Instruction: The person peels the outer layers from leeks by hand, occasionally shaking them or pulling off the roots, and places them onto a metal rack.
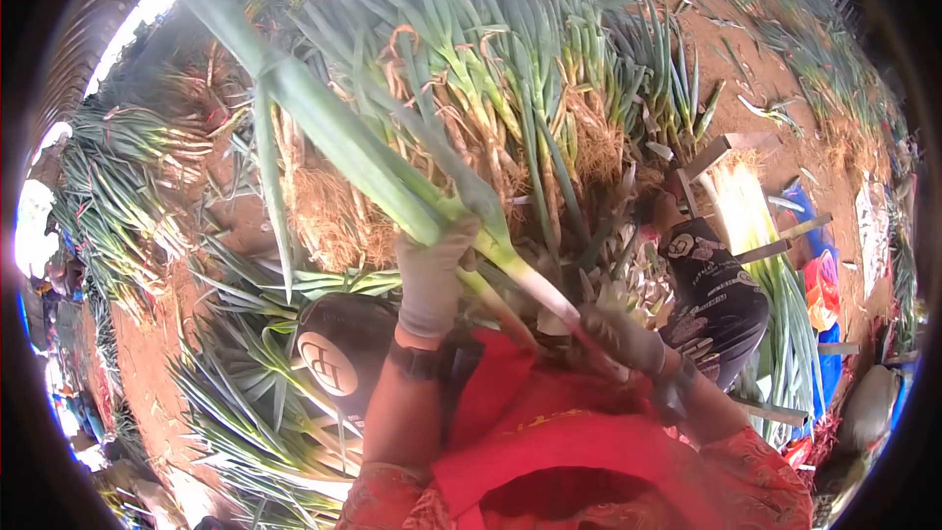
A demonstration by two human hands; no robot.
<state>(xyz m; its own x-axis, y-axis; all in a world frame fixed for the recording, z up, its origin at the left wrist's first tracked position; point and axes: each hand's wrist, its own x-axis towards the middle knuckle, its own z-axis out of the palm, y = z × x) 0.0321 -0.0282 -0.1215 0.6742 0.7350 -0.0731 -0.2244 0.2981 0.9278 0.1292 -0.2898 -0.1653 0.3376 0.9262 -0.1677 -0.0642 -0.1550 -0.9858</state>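
My left hand, in a pale glove, is wrapped around the green part of long leeks. Their leaves run up and away to the upper left, one hanging down. Two pale stems show below this hand. My right hand, gloved and somewhat blurred, closes at the lower white end of one stem. The root end there is hidden by the fingers. A second, thinner stem points down toward the red apron.
Unpeeled leeks with dry roots stand bunched ahead. More leeks lie at the left knee. On the right, a wooden rack holds leeks with white stems. Leaf scraps lie between the legs. Further heaps cover the dirt ground.
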